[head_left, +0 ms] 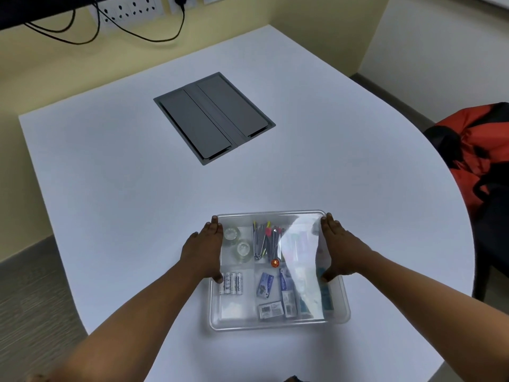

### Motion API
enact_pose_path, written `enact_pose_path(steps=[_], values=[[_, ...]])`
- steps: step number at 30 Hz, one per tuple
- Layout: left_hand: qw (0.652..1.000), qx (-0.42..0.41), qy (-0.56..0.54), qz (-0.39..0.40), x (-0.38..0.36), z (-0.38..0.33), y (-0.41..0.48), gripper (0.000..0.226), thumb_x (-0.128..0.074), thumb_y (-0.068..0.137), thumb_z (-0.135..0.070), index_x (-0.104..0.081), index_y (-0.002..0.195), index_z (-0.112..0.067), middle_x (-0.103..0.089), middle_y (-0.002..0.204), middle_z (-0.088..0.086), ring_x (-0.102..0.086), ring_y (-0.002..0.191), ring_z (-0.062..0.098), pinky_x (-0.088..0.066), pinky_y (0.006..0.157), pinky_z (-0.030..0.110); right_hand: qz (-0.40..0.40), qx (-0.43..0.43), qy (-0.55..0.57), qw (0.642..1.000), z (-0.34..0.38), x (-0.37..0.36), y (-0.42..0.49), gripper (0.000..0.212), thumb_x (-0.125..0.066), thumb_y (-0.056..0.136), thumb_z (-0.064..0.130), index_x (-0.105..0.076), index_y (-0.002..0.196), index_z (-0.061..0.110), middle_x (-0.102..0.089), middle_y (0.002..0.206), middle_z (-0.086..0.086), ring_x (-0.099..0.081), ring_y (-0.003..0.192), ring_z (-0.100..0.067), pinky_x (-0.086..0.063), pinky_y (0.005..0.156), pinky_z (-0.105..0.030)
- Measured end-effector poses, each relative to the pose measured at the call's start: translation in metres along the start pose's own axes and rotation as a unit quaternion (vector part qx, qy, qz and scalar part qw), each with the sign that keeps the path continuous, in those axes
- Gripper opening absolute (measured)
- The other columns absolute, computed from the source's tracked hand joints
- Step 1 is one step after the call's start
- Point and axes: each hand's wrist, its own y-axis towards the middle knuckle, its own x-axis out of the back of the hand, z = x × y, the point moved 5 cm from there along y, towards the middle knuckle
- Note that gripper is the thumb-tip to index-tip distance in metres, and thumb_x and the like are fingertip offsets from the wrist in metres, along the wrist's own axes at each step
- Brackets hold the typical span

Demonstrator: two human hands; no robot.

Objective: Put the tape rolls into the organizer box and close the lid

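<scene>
Table (137, 188) white, organizer box (341, 299) near edge, clear lid (275, 216) held over it. Left hand (205, 250) and right hand (340, 249) pinch lid sides. Tape rolls (237, 241) inside, far-left compartment. Closing step; next press lid flush.

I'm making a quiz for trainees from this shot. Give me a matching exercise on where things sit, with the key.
Things:
1. tape rolls
2. batteries
3. left hand
4. grey floor-box cover

Places:
A. set into the table, far from the box
B. back-left compartment
C. gripping the left edge of the clear lid
D. just nearer the person than the tape

Pairs: 1-B, 2-D, 3-C, 4-A
</scene>
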Motion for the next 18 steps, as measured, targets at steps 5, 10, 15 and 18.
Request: enact_pose_path(steps=[5,10,15,18], values=[[1.0,-0.001,0.007,0.013,0.002,-0.001,-0.002,0.139,-0.089,0.054,-0.043,0.005,0.148,-0.006,0.014,0.159,0.012,0.002,0.147,0.023,-0.017,0.118,0.041,0.005,-0.001,-0.002,1.0,0.003,0.003,0.001,0.159,-0.088,0.051,0.059,0.026,0.147,0.004,0.026,0.159,-0.015,0.009,0.15,-0.032,-0.013,0.121,-0.041],[1.0,-0.006,0.026,0.007,0.009,0.002,-0.008,0.136,-0.084,0.055,-0.052,0.003,0.149,-0.008,0.012,0.16,0.008,0.004,0.147,0.022,-0.014,0.119,0.042,0.021,-0.002,0.02,1.0,0.003,0.005,-0.004,0.154,-0.086,0.057,0.058,0.028,0.145,0.003,0.031,0.157,-0.013,0.016,0.148,-0.03,-0.007,0.12,-0.038],[0.995,-0.023,0.093,-0.042,0.019,0.003,-0.02,0.126,-0.067,0.063,-0.072,0.001,0.149,-0.01,0.009,0.161,0.004,0.007,0.147,0.02,-0.006,0.119,0.042,-0.021,0.014,0.042,0.999,0.014,0.022,-0.01,0.132,-0.075,0.073,0.057,0.018,0.15,0.004,0.021,0.161,-0.013,0.014,0.149,-0.027,-0.003,0.12,-0.035],[0.992,-0.022,0.082,-0.09,0.042,0.002,-0.024,0.112,-0.052,0.074,-0.074,0.005,0.149,-0.011,0.01,0.16,0.004,0.009,0.147,0.019,-0.004,0.119,0.041,-0.105,0.028,0.041,0.993,0.024,0.052,-0.014,0.114,-0.068,0.082,0.054,0.007,0.153,0.005,0.01,0.163,-0.011,0.008,0.151,-0.024,-0.006,0.12,-0.032]])
